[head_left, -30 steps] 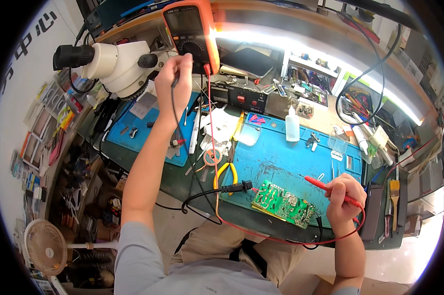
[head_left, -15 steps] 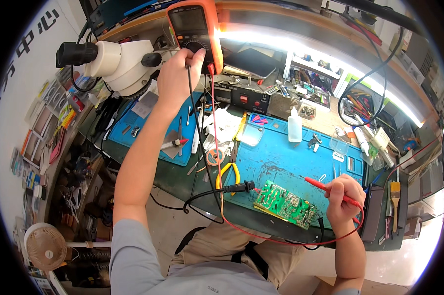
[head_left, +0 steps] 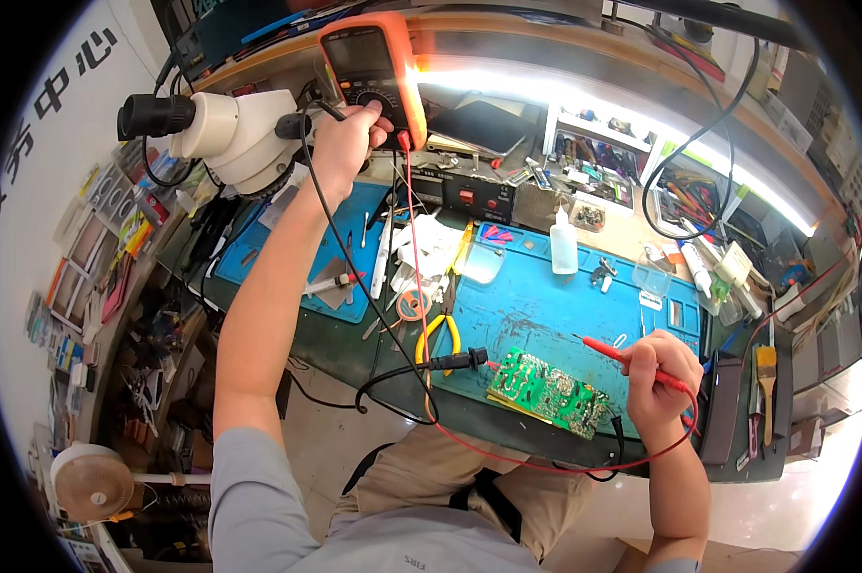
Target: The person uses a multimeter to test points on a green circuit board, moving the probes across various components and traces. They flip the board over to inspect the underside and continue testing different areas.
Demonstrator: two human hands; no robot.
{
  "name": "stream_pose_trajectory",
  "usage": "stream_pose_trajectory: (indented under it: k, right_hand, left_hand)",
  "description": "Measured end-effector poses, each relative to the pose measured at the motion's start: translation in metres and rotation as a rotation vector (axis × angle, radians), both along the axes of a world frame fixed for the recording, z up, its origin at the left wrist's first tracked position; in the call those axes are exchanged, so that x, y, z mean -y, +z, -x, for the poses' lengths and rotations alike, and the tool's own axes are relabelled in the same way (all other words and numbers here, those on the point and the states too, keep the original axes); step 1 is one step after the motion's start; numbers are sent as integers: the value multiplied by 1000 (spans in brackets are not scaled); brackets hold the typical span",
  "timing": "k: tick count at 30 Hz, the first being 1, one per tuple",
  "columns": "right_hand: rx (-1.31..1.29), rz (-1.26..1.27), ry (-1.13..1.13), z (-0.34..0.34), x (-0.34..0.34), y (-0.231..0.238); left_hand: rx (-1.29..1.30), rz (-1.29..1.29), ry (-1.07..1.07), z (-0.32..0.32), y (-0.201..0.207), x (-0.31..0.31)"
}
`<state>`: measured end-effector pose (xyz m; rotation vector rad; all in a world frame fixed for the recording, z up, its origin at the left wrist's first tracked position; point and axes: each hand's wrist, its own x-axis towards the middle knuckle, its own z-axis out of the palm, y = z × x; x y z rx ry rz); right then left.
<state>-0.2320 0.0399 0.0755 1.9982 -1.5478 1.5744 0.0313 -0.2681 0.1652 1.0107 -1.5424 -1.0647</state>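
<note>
An orange-and-black multimeter [head_left: 359,57] stands at the back, its screen dark. My left hand [head_left: 347,143] is closed at its dial, a fingertip against the knob. In that same hand sits a black test probe [head_left: 329,110], its lead looping over the wrist. My right hand [head_left: 662,382] is closed around a red test probe [head_left: 603,349], whose tip points left, above the blue mat. Below that tip lies a green circuit board [head_left: 550,392], solder side up, at the mat's front edge. Beside its left end is a black plug [head_left: 459,361] on a cable.
Yellow-handled pliers [head_left: 450,334], a solder spool [head_left: 412,306] and crumpled white tissue [head_left: 426,253] lie left of the board. A white microscope [head_left: 244,138] stands back left. On the blue mat [head_left: 507,320] is a clear squeeze bottle [head_left: 564,244]. A brush [head_left: 766,372] lies right.
My left hand has turned at the dial, and the black probe now sticks out on its left, with the lead shifted across the wrist. The right hand has barely moved.
</note>
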Motion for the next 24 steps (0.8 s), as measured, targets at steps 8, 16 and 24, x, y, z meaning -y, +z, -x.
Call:
stream_pose_trajectory:
  k: [8,16,24]
  right_hand:
    - [4,20,5,-1,3,0]
    - [57,-39,28,-1,2,0]
    - [347,-299,132,-11,-1,4]
  left_hand:
    - [-3,-80,-47,-2,6,6]
    - [-35,-55,-94,-8,-5,3]
    - [65,229,-525,-21,-55,-105]
